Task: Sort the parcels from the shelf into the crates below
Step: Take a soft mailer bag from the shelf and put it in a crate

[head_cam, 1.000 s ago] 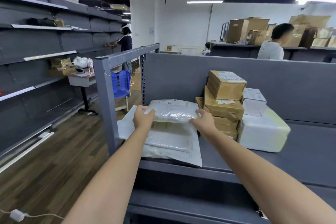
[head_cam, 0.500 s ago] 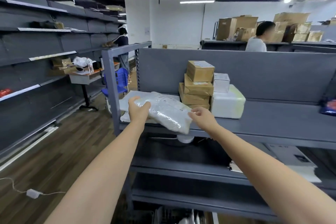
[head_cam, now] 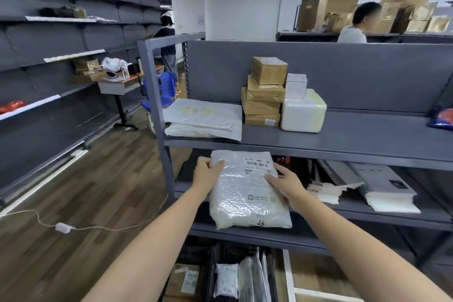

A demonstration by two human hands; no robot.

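While you hold the bubble-wrapped parcel (head_cam: 245, 193) in the air in front of the lower tiers, your left hand (head_cam: 207, 174) curls its fingers round the upper left corner. Your right hand (head_cam: 285, 185) clasps the right edge, thumb lying on the label. On the grey shelf (head_cam: 343, 140) above sit flat white mailers (head_cam: 203, 117), a stack of cardboard boxes (head_cam: 264, 95) and a white foam box (head_cam: 302, 111) just beside it. Below, a black crate (head_cam: 211, 267) holds bagged parcels. Wood flooring (head_cam: 85, 191) runs left, with a cable (head_cam: 62, 227) lying across it.

Both arms outstretched. Left hand (head_cam: 208, 174) grips parcel (head_cam: 245, 201) at 9 o'clock edge; right hand (head_cam: 286, 186) holds 3 o'clock edge.
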